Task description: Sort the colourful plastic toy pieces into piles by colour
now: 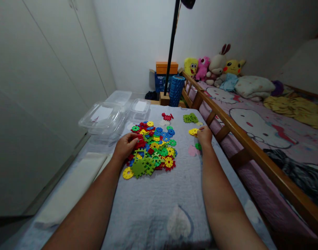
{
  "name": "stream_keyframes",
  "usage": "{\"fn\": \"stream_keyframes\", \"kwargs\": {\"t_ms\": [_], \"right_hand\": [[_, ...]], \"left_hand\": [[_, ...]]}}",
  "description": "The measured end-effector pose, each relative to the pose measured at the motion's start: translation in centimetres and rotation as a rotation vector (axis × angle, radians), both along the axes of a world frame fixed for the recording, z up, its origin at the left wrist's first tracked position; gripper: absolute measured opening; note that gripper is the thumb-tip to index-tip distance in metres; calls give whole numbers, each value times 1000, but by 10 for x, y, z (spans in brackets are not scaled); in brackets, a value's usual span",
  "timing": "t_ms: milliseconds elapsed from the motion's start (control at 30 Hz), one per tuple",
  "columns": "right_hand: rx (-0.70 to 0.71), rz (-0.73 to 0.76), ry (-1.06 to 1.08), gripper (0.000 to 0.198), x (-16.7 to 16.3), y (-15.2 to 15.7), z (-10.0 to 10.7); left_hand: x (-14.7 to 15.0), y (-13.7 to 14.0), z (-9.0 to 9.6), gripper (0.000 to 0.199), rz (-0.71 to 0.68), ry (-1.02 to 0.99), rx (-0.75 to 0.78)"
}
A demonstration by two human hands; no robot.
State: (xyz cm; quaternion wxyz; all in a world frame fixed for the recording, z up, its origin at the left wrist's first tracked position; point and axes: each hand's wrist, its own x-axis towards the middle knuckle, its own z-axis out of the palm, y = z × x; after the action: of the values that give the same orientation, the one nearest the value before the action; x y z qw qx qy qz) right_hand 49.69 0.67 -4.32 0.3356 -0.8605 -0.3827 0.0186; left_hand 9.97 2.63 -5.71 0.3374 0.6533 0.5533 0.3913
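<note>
A pile of red, yellow, blue and green plastic gear-shaped building pieces (pixel 155 146) is spread on the cloth in front of me. My left hand (pixel 125 146) is at the pile's left side, its fingers closed on a red plastic piece (pixel 140 141). To the right, my right hand (pixel 205 136) pinches yellow gear pieces (pixel 193 132) close to the cloth. Just below that hand is a dark green gear piece (pixel 198 146), partly covered by the wrist. Farther back lie a group of light green pieces (pixel 190 118) and a few red pieces (pixel 167 117).
Clear plastic boxes with lids (pixel 100 116) stand at the back left, with a smaller one (pixel 140 106) beside them. A folded pale cloth (pixel 75 184) lies along the left. The wooden bed rail (pixel 226 133) borders the right side. A black pole (pixel 171 48) rises behind.
</note>
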Motion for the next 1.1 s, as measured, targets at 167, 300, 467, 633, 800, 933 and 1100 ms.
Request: {"fn": "stream_keyframes", "kwargs": {"t_ms": [167,300,467,633,800,933,1100], "right_hand": [[12,19,-34,26,2,-2,3],[108,216,-20,19,-10,3,10],[-68,711,53,9,-52,7,19],[-301,899,-44,10,-84,3,15],[-320,902,-131,9,-90,0,11],[-322,876,-94,13,-91,-2,16],[-315,847,21,16,-84,-5,30]], "left_hand": [[1,0,3,39,-1,-9,-3],[1,0,5,38,0,-17,2],[2,-1,6,37,7,-24,8],[1,-2,6,38,-6,-46,-6],[2,-2,6,40,-17,-60,-1],[1,-1,5,39,-9,-51,4],[1,1,0,41,-5,-45,3]]}}
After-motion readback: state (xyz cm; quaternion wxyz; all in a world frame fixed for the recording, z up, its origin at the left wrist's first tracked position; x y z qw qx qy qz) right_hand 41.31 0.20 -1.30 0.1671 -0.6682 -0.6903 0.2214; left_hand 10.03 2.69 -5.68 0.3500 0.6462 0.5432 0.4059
